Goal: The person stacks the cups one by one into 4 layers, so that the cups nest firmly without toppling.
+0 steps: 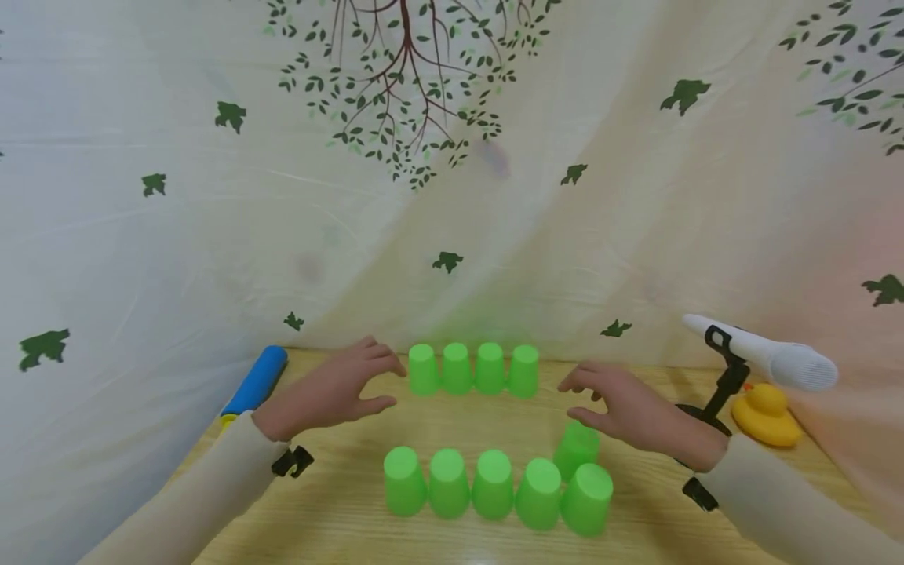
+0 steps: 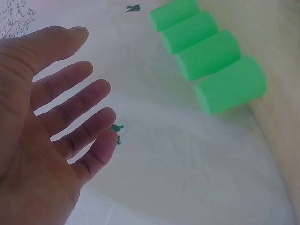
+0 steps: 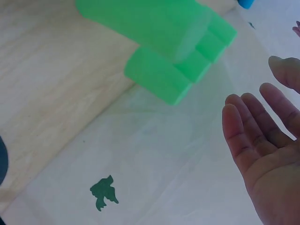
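Observation:
Several green cups stand upside down on the wooden table in two groups. At the back is a straight row of cups [image 1: 456, 369], also seen in the left wrist view as green cups [image 2: 211, 56]. A nearer row of cups [image 1: 493, 485] runs across the front, with one more cup [image 1: 579, 447] just behind its right end. My left hand [image 1: 335, 390], fingers relaxed and apart, hovers at the left end of the back row. To the right of that row, my right hand [image 1: 625, 404] is held over the table with loosely bent fingers. Both palms hold nothing.
A white microphone [image 1: 766, 353] on a black stand rises at the right, beside a yellow rubber duck [image 1: 766, 414]. On the left edge lies a blue cylinder [image 1: 257, 380] with a yellow end. A leaf-patterned cloth [image 1: 353, 235] hangs behind the table.

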The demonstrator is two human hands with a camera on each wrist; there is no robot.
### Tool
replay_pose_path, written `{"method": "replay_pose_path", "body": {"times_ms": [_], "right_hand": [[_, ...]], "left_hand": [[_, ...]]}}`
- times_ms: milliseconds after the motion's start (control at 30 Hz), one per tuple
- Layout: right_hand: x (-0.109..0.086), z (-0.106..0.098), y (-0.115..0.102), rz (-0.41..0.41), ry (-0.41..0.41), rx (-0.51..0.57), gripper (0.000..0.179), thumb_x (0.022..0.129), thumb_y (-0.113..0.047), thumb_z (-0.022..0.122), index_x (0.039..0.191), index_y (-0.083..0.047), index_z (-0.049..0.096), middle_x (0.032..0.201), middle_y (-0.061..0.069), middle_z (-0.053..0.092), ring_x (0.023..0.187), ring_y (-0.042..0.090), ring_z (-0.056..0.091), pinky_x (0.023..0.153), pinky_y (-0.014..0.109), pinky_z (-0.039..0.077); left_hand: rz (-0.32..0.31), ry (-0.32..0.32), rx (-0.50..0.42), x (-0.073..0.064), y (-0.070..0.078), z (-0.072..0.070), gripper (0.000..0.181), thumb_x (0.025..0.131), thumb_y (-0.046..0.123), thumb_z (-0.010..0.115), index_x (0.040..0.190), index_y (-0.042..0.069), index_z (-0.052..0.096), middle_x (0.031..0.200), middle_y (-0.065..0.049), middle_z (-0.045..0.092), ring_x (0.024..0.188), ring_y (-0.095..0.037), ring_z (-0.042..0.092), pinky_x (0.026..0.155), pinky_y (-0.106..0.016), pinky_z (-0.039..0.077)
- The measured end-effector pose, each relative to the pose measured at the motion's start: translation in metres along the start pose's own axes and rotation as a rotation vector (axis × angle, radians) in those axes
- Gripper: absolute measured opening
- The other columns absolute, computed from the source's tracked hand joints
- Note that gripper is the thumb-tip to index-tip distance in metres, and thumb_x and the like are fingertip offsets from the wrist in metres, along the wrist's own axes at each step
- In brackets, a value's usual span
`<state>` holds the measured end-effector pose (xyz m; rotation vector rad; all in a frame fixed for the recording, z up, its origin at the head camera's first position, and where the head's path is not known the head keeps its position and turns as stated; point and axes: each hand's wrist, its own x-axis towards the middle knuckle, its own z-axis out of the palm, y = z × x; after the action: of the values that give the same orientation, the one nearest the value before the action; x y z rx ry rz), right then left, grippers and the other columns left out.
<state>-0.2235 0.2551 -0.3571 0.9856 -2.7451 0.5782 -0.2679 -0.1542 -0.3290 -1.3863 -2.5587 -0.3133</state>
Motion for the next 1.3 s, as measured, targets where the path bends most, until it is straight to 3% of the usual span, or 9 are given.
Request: {"method": "replay_pose_path", "body": {"times_ms": [200,433,767,1033,1300], "right_hand": [[-0.026,0.008,-0.007,0.014,-0.032,0.043,0.024,0.086,-0.018,0.071,0.108,-0.017,0.061,0.105,-0.006,0.057,0.089,0.014,0.059,0.071,0.027,0.051],[-0.044,0.017,-0.001,0.037,-0.021,0.105,0.024,0.088,-0.026,0.069,0.108,-0.017,0.062,0.108,-0.007,0.055,0.091,0.013,0.058,0.071,0.026,0.052],[-0.051,0.024,0.005,0.074,0.026,0.092,0.027,0.088,-0.028,0.069,0.11,-0.014,0.063,0.112,-0.003,0.057,0.093,0.012,0.058,0.071,0.026,0.052],[-0.048,0.028,0.01,0.152,0.015,0.088,0.026,0.084,-0.02,0.072,0.109,-0.015,0.063,0.11,-0.004,0.056,0.091,0.013,0.058,0.07,0.026,0.051],[-0.047,0.031,0.011,0.129,0.009,0.119,0.025,0.085,-0.021,0.072,0.108,-0.015,0.063,0.106,-0.006,0.056,0.092,0.014,0.058,0.071,0.027,0.051]], "left_hand": [[-0.011,0.018,-0.057,-0.035,0.013,0.018,0.032,0.084,0.026,0.073,0.112,0.015,0.061,0.109,0.007,0.055,0.101,-0.012,0.048,0.084,-0.033,0.046],[-0.088,0.024,-0.144,-0.051,0.026,0.044,0.037,0.084,0.03,0.073,0.115,0.018,0.06,0.112,0.01,0.054,0.103,-0.01,0.046,0.085,-0.032,0.046],[-0.136,0.023,-0.234,-0.058,0.029,0.068,0.038,0.084,0.035,0.072,0.116,0.017,0.061,0.113,0.014,0.052,0.107,-0.009,0.046,0.086,-0.031,0.046],[-0.181,0.006,-0.249,-0.056,0.031,0.074,0.039,0.085,0.038,0.07,0.116,0.016,0.06,0.114,0.012,0.052,0.107,-0.01,0.049,0.088,-0.032,0.046],[-0.19,-0.003,-0.277,-0.056,0.031,0.077,0.036,0.084,0.033,0.072,0.115,0.018,0.06,0.112,0.011,0.052,0.105,-0.011,0.051,0.087,-0.031,0.047]]}}
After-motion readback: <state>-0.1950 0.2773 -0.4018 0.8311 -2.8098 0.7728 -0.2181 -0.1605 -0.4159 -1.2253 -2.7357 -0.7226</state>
